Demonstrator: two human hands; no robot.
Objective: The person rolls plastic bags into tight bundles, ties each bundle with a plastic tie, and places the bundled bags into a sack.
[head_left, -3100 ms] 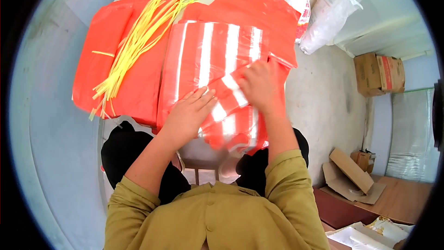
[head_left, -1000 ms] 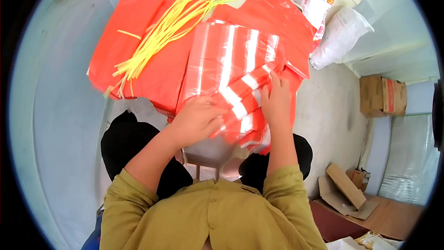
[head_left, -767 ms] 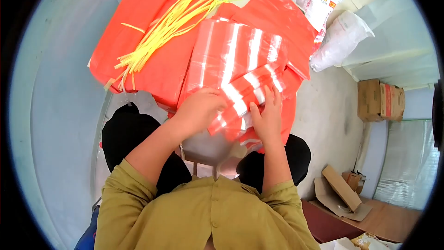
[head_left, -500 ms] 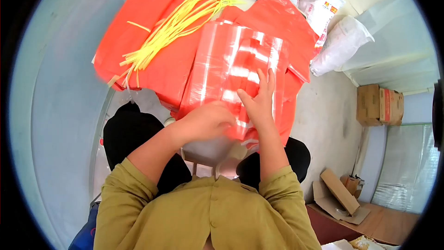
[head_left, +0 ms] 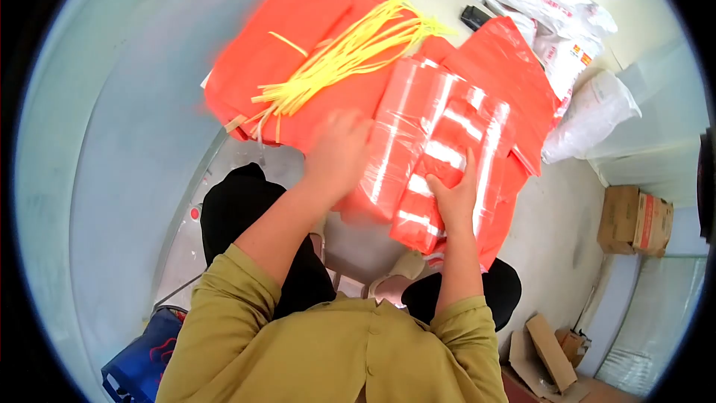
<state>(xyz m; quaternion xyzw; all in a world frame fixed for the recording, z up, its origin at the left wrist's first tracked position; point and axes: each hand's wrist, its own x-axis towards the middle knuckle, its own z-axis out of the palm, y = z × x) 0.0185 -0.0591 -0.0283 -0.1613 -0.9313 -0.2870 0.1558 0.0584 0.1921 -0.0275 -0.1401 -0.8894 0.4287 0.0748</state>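
Note:
A folded red plastic bag (head_left: 403, 116) with shiny creases lies in front of me, over more red plastic sheeting (head_left: 514, 67). My right hand (head_left: 456, 194) rests on its folded strip with thumb and fingers apart. My left hand (head_left: 339, 153) is at the bag's left edge, smeared by motion, so its fingers cannot be made out. Left of it is a thick stack of red plastic (head_left: 261, 52). A bundle of thin yellow strips (head_left: 350, 48) lies across that stack, with one loose strip (head_left: 289, 43) apart from it.
White printed sacks (head_left: 552, 0) and a whitish plastic bag (head_left: 593, 116) lie at the table's right, near a small black object (head_left: 474, 18). Cardboard boxes (head_left: 634, 220) stand on the right; flattened cardboard (head_left: 541, 358) lies lower right. A blue bag (head_left: 145, 351) is lower left.
My left hand has moved from the bag's near end up to its left edge. My right hand still lies on the bag. The whole view has shifted, so the table things appear farther right.

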